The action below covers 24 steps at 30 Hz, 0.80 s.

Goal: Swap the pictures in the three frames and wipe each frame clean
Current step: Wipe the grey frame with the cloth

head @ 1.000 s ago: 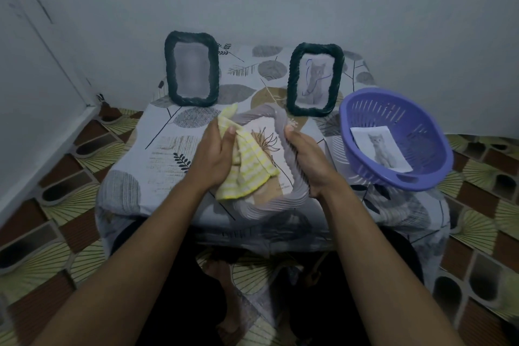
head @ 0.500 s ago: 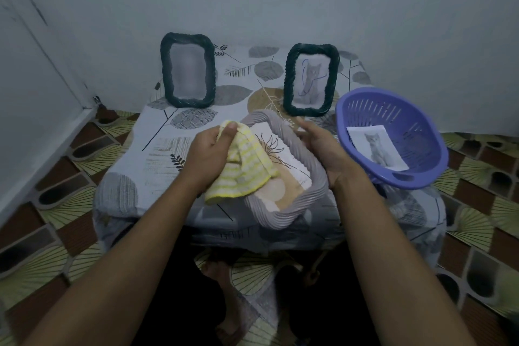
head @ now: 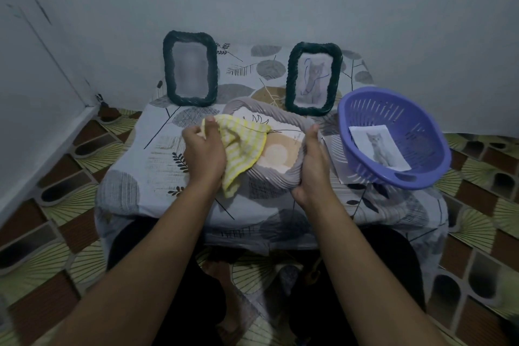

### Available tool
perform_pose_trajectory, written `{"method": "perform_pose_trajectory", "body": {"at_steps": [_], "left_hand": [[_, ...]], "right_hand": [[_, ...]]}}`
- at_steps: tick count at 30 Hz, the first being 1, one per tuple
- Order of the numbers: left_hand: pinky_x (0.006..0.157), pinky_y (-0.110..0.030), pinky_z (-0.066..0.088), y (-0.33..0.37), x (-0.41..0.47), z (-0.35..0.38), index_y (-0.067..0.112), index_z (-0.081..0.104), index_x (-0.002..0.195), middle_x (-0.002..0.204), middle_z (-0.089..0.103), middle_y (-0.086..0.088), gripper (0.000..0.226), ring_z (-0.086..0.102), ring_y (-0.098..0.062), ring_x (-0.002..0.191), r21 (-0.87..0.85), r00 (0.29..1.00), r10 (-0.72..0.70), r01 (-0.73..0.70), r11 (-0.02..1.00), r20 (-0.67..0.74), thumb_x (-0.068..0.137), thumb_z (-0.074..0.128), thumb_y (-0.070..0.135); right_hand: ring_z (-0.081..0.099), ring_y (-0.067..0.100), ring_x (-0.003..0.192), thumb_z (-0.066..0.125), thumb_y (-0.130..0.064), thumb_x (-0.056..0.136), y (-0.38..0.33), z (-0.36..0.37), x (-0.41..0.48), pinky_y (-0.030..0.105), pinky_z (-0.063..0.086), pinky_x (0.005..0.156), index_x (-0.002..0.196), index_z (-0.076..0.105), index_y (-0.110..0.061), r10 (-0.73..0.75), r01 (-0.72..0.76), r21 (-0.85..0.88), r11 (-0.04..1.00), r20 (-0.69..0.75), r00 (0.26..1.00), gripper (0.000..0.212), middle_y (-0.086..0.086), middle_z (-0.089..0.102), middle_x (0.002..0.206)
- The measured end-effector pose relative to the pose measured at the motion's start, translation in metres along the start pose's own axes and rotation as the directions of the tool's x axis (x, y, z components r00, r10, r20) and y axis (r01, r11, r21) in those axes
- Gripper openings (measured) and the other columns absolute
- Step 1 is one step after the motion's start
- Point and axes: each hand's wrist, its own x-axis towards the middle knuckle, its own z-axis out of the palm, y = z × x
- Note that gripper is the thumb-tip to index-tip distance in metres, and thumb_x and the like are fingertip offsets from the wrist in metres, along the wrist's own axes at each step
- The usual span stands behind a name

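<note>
**Friend:** Where is the grey frame (head: 276, 111) from your hands?

**Me:** Right between them, at the near middle of the table (head: 157, 160). My right hand (head: 311, 168) grips its right long rim, fingers curled round the edge. My left hand (head: 203, 157) is bunched tight on the yellow cloth (head: 243, 146). The cloth lies over the frame's left part and hides that rim.

**Friend:** Which way does it run?

**Me:** Its long axis goes away from me, and the far end points toward the gap between the left dark frame (head: 168, 73) and the right dark frame (head: 292, 81) standing at the back. The picture side faces up at me. I cannot tell whether the near end rests on the table or hangs just above it.

**Friend:** So which hand makes the stroke?

**Me:** The left, I judge, since it has the cloth. The uncovered part lies to the cloth's right, so the wipe should cross the short way toward my right hand, which only steadies.

**Friend:** Anything close?

**Me:** The purple basket (head: 373, 109), holding a cat print (head: 377, 147), sits near my right hand.
</note>
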Motion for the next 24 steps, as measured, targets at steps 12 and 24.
{"method": "perform_pose_trajectory", "body": {"at_steps": [12,24], "left_hand": [[0.106,-0.056,-0.028,-0.022,-0.028,-0.010,0.035,0.032,0.152,0.167,0.012,0.008,0.071,-0.007,-0.025,0.153,0.524,0.667,0.613,-0.733,0.434,0.424,0.090,0.022,0.067],[0.118,-0.044,0.021,-0.009,0.026,0.001,0.015,0.005,0.160,0.166,0.015,-0.009,0.066,0.022,-0.030,0.150,0.301,0.912,0.259,-0.356,0.885,0.318,0.106,0.023,0.050]], "right_hand": [[0.068,0.040,0.108,0.050,-0.053,0.099,-0.001,0.009,0.006,0.065,0.053,0.089,0.134,0.054,-0.005,-0.009,0.020,0.066,0.998,-0.166,0.986,0.060,0.023,0.068,0.122],[0.071,0.027,0.082,0.042,-0.033,0.107,0.005,0.010,-0.013,0.045,0.059,0.076,0.110,0.063,-0.010,-0.094,0.106,-0.325,0.940,0.053,0.994,0.031,0.008,0.074,0.088]]}}
